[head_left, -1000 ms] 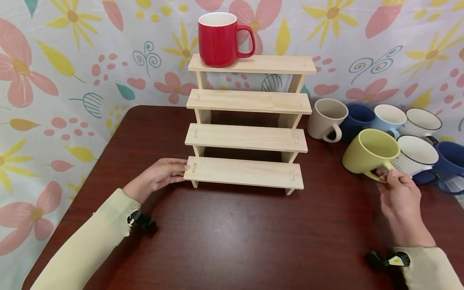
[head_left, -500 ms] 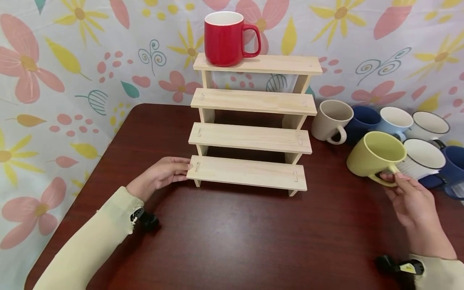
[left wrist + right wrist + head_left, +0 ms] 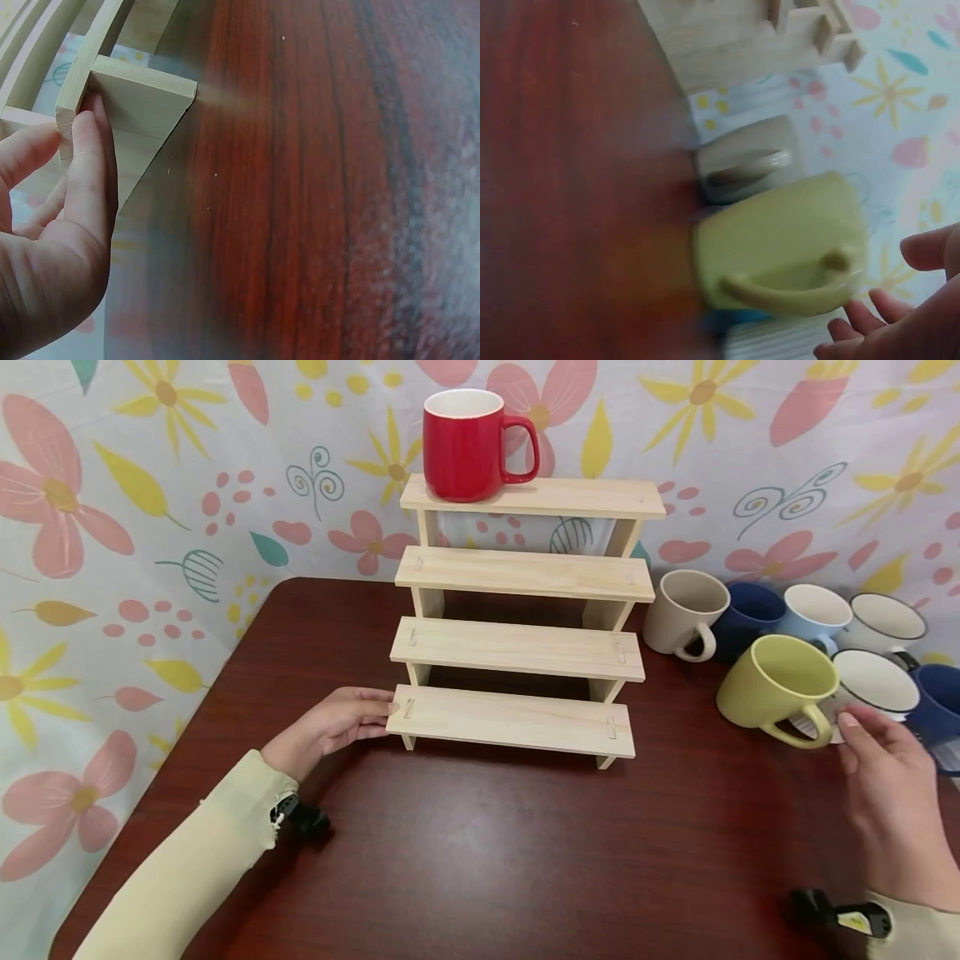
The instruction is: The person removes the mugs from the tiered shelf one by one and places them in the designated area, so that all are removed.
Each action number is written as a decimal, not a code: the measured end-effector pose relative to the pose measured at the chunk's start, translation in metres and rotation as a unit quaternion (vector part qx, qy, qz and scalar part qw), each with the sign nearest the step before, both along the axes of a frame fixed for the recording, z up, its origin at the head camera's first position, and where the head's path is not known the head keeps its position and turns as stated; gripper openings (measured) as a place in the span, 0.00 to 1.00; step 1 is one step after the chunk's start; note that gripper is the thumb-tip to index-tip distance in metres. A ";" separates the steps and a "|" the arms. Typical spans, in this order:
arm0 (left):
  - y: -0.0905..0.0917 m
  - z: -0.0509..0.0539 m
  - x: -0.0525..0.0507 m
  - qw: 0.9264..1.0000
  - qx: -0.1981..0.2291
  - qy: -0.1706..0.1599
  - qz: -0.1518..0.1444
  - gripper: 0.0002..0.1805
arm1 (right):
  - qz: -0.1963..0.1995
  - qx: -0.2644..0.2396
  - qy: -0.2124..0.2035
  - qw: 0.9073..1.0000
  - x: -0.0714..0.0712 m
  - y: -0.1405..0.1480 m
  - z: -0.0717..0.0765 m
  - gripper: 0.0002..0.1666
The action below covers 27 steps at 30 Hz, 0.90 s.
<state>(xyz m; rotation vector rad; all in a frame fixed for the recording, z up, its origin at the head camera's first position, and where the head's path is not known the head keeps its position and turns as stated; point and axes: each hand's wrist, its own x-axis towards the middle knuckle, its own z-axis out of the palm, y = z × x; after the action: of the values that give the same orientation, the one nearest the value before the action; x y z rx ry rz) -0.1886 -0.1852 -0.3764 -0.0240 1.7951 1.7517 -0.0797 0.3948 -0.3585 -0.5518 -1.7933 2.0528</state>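
Observation:
On the left, my left hand [image 3: 333, 727] pinches the end of the lowest board of a four-step wooden display stand [image 3: 513, 720]. The left wrist view has the thumb against the board's edge and fingers [image 3: 90, 161] underneath. A yellow-green mug [image 3: 761, 689] stands upright on the table at right, its handle toward me. My right hand [image 3: 892, 789] is just right of that handle, in front of a white mug with a dark rim [image 3: 873, 681]. Seen from the right wrist, its fingers are spread apart, off the handle. A red mug [image 3: 461, 456] sits on the top board's left part.
Behind the yellow-green mug stand a beige mug [image 3: 678, 614], a dark blue mug [image 3: 746, 614], a light blue mug [image 3: 813, 610] and another dark-rimmed mug [image 3: 885, 618]. A blue mug [image 3: 937, 702] is at the right edge. A floral cloth [image 3: 247, 460] hangs behind the table [image 3: 480, 860].
My right hand has let go of the yellow-green mug's handle and drawn away to the right. The mug stays in its place. My left hand keeps its hold on the stand.

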 end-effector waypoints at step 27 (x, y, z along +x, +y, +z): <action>-0.002 -0.005 -0.002 1.000 0.009 -0.003 0.003 0.32 | 0.288 0.112 0.099 0.946 -0.125 -0.102 0.136 0.13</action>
<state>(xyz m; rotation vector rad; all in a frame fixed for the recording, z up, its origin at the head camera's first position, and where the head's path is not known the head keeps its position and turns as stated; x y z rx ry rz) -0.1901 -0.1868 -0.3811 -0.0276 1.7761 1.7714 -0.2050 0.2927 -0.2224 0.2747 -2.1985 2.0970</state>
